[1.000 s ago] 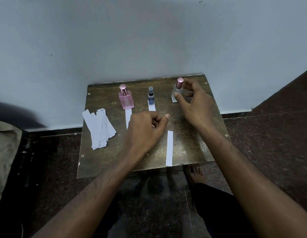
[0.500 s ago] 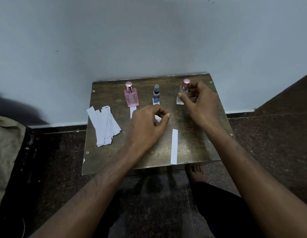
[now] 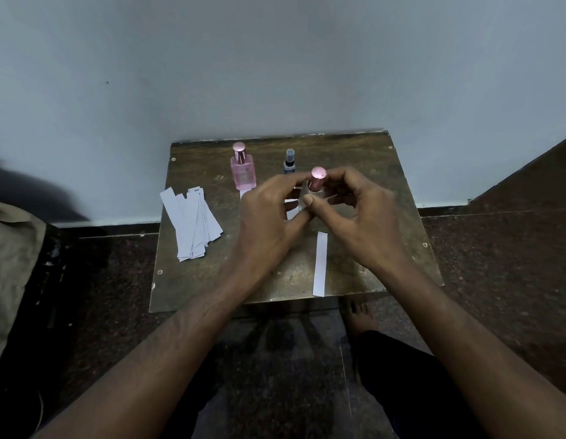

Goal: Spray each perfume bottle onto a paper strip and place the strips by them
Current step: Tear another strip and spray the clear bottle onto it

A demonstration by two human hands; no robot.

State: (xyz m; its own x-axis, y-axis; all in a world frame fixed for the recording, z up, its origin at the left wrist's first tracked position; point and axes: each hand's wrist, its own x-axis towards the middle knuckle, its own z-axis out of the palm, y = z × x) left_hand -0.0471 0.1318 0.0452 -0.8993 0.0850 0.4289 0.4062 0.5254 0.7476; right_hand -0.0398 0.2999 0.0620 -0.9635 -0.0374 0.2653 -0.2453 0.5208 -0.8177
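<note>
On a small brown table (image 3: 209,280), my right hand (image 3: 364,217) holds the clear perfume bottle by its body, lifted toward the middle; its pink cap (image 3: 317,179) shows above my fingers. My left hand (image 3: 269,223) is curled against the bottle, index fingertip at the cap's left side. The bottle's body is mostly hidden. A pink perfume bottle (image 3: 243,175) stands at the back with a paper strip (image 3: 243,194) in front of it. To its right stands a small blue bottle (image 3: 289,161) with a strip (image 3: 291,210) partly hidden by my hands. A loose strip (image 3: 319,264) lies near the front edge.
A fanned pile of several spare paper strips (image 3: 193,226) lies on the table's left side. The table stands against a pale wall. A beige cloth (image 3: 12,264) lies on the dark floor at the left. A bare foot (image 3: 359,315) is under the table's front right.
My right hand has carried the clear bottle from the table's back right toward the middle. My left hand has risen to meet it at the cap.
</note>
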